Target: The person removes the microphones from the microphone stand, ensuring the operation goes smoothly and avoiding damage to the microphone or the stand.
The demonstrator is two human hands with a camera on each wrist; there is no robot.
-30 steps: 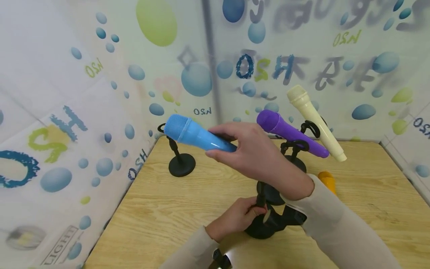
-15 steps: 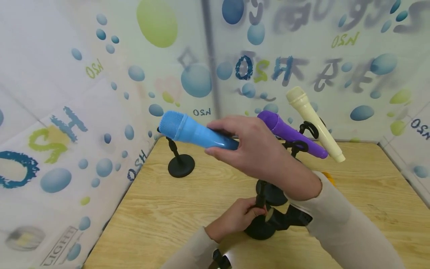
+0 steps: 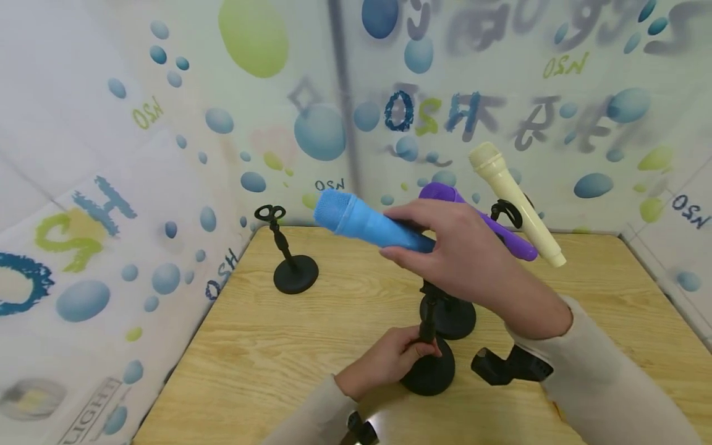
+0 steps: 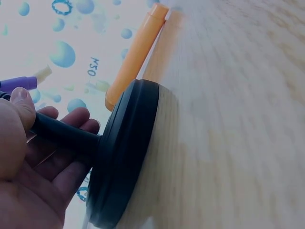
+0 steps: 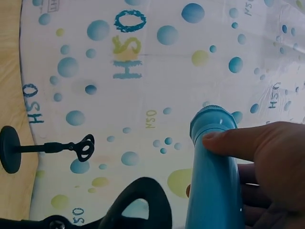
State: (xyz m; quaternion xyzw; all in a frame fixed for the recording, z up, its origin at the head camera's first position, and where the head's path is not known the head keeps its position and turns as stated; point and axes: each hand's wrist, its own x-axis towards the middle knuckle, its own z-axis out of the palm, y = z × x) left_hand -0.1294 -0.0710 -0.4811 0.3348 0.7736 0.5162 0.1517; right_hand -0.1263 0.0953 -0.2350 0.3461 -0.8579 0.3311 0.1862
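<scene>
In the head view my right hand (image 3: 473, 253) holds a blue toy microphone (image 3: 378, 228) by its handle, head pointing left, above the table. The right wrist view shows the thumb lying along the blue microphone (image 5: 214, 176). My left hand (image 3: 386, 358) grips the post of a black microphone stand (image 3: 431, 374) low at the front, its round base on the table. In the left wrist view fingers curl around that black post (image 4: 66, 136). Part of a black clip holder (image 5: 147, 200) shows near the blue microphone in the right wrist view.
A bare black stand (image 3: 295, 272) is at back left. Another black base (image 3: 450, 318) stands just behind the gripped stand. A purple microphone (image 3: 520, 244) and a cream microphone (image 3: 520, 201) tilt in holders at back right. An orange microphone (image 4: 138, 57) lies on the table.
My right hand first shifted slightly left, then moved right with the blue microphone, uncovering the back-left stand's holder and covering part of the purple microphone. My left hand stays on the post.
</scene>
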